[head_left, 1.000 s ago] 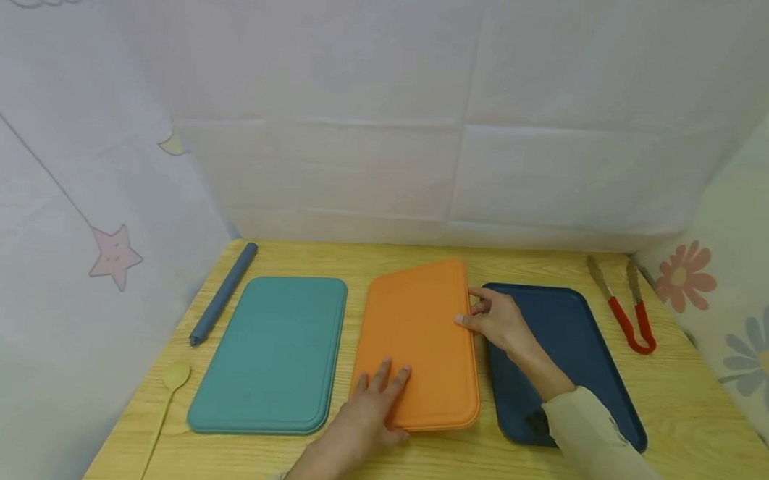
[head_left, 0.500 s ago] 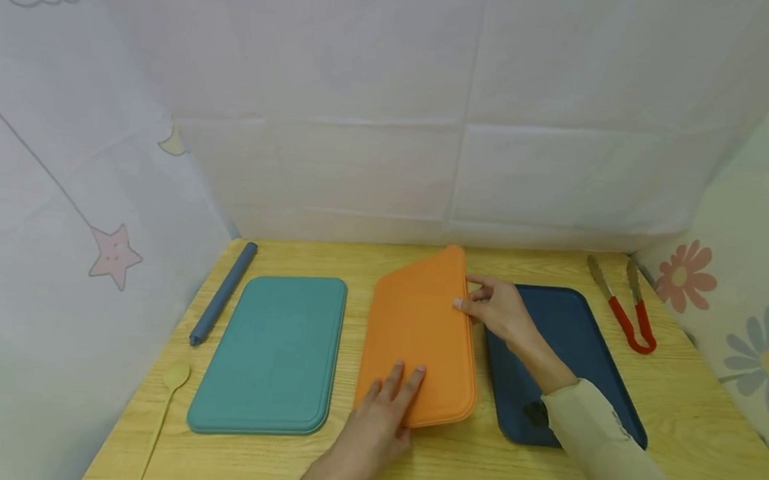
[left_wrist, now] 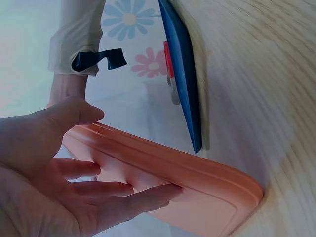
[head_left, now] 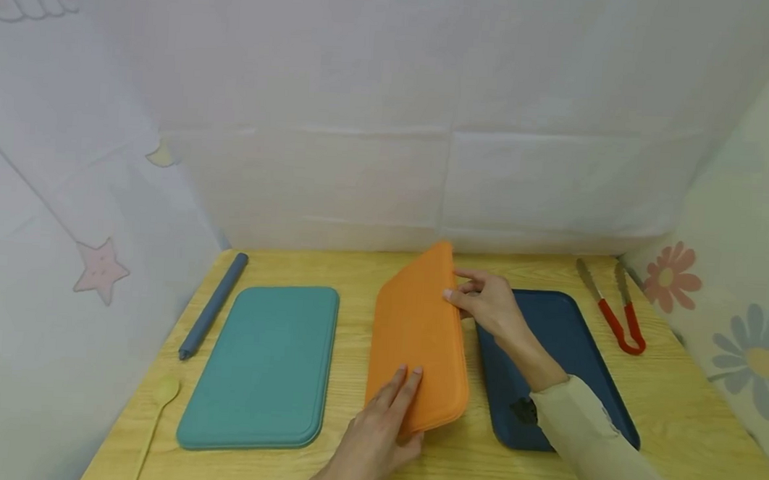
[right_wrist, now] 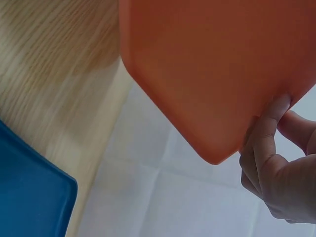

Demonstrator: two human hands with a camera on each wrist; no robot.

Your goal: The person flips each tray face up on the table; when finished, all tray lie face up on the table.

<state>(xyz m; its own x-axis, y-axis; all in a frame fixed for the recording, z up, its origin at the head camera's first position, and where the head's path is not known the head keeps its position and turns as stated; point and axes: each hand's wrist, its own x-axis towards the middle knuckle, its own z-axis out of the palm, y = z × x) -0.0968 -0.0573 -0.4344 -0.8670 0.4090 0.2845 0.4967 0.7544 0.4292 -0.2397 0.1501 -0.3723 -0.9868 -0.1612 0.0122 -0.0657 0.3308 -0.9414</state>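
An orange tray (head_left: pixel 415 336) stands tilted between the two other trays, its right long side raised off the table and its left side lower. My right hand (head_left: pixel 495 307) pinches the raised right rim, thumb on one face and fingers behind, as the right wrist view also shows. My left hand (head_left: pixel 374 431) touches the near part of the tray's face with extended fingers (left_wrist: pixel 133 202); its thumb (left_wrist: pixel 91 114) lies near the rim. A teal tray (head_left: pixel 263 368) lies flat to the left. The navy tray (head_left: pixel 552 336) lies to the right, partly covered by the right forearm.
A blue-grey rod (head_left: pixel 213 307) and a yellow long-handled spoon (head_left: pixel 166 392) lie along the table's left side. Red-handled tongs (head_left: pixel 624 325) lie at the far right. White printed cloth (head_left: pixel 361 181) hangs behind and beside the wooden table (head_left: pixel 463 476).
The orange tray has tilted more steeply, its right side rising and shifting left with my right hand. My left hand has moved slightly right with it. The head view has shifted a little.
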